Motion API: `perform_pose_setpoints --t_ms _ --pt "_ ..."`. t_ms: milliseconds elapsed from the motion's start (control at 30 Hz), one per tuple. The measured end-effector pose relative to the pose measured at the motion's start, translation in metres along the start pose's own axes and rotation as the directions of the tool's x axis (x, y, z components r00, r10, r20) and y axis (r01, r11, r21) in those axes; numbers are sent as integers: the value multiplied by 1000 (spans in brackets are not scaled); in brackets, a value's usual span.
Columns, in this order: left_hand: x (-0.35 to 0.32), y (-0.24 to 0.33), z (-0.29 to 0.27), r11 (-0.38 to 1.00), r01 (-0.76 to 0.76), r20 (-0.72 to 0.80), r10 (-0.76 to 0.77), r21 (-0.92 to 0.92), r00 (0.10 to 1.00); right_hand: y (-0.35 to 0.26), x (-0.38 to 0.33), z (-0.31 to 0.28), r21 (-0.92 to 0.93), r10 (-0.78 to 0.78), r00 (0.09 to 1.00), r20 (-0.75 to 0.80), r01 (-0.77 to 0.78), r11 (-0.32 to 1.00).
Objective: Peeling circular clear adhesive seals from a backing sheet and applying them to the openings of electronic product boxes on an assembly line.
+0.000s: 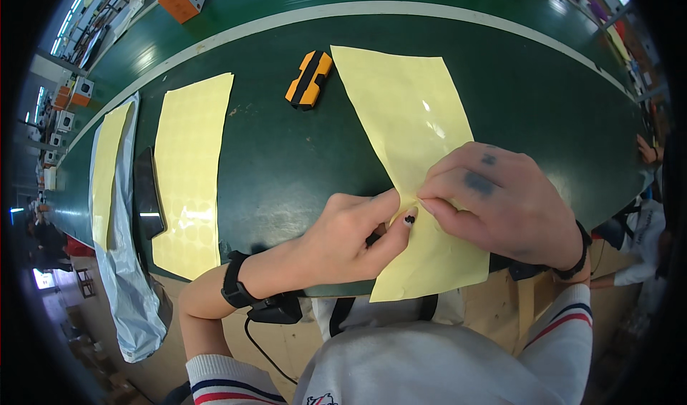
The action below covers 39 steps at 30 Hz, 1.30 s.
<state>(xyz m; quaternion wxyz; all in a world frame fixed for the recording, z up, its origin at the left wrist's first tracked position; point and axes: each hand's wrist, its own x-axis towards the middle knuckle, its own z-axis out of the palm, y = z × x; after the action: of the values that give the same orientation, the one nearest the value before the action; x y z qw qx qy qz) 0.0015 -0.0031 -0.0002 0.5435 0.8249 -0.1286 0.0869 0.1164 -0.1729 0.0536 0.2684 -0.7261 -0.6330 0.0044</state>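
A long pale yellow sticker sheet (408, 119) lies on the dark green table (286, 162), its near end hanging over the front edge. My left hand (343, 240) pinches the sheet's left edge with thumb and forefinger. My right hand (501, 201) rests on the sheet just to the right, fingertips pinching at the same spot on the edge. Both wrists wear black bands, and a cable runs from the left one.
An orange and black hand tool (309, 79) lies beyond the sheet. To the left lie another yellow sheet of round stickers (187, 169), a black flat object (147, 190), and a grey plastic bag (125, 262) with a third yellow sheet (106, 162). Another person's hand (647, 149) shows at the right.
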Motion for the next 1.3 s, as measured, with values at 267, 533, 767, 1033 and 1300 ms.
perform_pose_setpoints --t_ms 267,533,767,1033,1300 --pt "0 3 1 999 32 0 -32 -37 999 -3 2 -4 -27 -13 999 42 14 1000" --pt "-1 1 2 999 33 6 -32 -28 999 -4 2 -6 -106 -80 991 105 91 990" --pt "0 2 1 999 12 -6 -12 -30 1000 0 3 -1 -54 -67 997 46 69 996" --pt "0 2 -3 999 -6 -3 6 -49 1000 9 14 -14 240 140 983 119 -165 957" --pt "0 1 -4 995 49 26 -47 -85 999 15 13 -13 364 199 975 101 -222 905"
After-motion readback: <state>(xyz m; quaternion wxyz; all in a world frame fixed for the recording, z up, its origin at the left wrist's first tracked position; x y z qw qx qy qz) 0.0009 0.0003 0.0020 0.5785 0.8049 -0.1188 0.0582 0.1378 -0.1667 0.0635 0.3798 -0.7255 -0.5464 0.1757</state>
